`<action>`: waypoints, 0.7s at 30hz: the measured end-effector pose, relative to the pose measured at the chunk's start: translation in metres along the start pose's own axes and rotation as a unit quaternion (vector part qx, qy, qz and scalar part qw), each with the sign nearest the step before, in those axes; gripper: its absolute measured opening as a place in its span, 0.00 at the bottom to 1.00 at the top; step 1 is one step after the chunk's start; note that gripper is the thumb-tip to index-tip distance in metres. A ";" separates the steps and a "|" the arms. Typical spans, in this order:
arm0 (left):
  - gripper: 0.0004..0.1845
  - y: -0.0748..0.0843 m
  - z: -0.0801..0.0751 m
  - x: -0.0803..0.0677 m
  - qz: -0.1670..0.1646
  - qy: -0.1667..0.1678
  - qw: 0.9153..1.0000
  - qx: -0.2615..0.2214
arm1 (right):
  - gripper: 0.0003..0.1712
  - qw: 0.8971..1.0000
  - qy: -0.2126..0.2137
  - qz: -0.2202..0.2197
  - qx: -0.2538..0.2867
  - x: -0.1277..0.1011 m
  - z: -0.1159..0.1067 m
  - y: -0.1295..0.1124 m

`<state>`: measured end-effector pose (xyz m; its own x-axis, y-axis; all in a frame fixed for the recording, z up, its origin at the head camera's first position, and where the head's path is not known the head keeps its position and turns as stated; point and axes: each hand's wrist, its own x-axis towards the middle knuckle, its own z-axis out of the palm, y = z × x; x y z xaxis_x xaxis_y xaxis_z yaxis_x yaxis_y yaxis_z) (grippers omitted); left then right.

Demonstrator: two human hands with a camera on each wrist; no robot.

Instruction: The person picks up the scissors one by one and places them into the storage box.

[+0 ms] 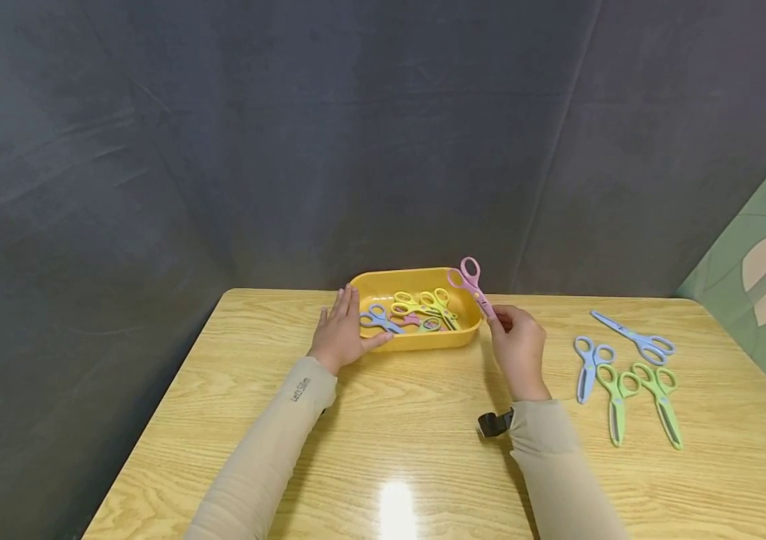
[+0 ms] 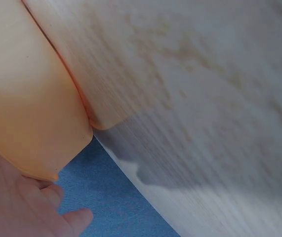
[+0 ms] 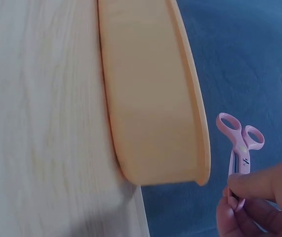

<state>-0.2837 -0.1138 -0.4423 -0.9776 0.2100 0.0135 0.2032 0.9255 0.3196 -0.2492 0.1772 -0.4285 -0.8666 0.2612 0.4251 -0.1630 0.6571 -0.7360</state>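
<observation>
Pink scissors (image 1: 478, 296) are held up, in the head view, at the right end of a yellow tub (image 1: 423, 342), pinched near the blade end by the right hand (image 1: 520, 349), handle rings upward. The tub's left end is touched by the left hand (image 1: 340, 337), its fingers laid fairly straight and its thumb spread to the front rim. Blue scissors (image 1: 386, 323) and yellow scissors (image 1: 449, 316) are contained in the tub; two blue pairs (image 1: 587, 373) and two green pairs (image 1: 617, 411) are laid on the table (image 1: 396, 420) to the right.

In the left wrist view, the left hand is set against the tub's edge; its full contact cannot be made out.

In the right wrist view, the pink scissors are caught narrowly between thumb and fingers, apart from the tub's wall. A one-pair transfer between tub and table is judged to be in hand; its direction cannot be told. A firm pinch, clearance from the rim and a gentle release seem called for.
</observation>
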 end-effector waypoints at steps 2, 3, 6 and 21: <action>0.65 0.000 0.000 0.001 0.002 0.002 1.000 0.000 | 0.10 1.000 -0.003 -0.003 0.003 0.000 0.001 -0.002; 0.65 -0.001 0.001 0.001 0.001 0.001 1.000 0.001 | 0.09 1.000 -0.004 -0.004 0.005 -0.001 0.002 -0.003; 0.65 -0.001 0.001 0.001 0.000 -0.003 1.000 0.003 | 0.09 1.000 -0.003 -0.009 0.008 -0.001 0.002 -0.005; 0.64 -0.001 0.001 0.000 0.005 0.006 1.000 0.002 | 0.10 0.998 -0.040 -0.044 0.001 0.010 0.019 -0.016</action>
<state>-0.2841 -0.1149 -0.4433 -0.9759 0.2164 0.0274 0.2139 0.9247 0.3148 -0.2639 0.1552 -0.4226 -0.8837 0.1449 0.4451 -0.2417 0.6731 -0.6989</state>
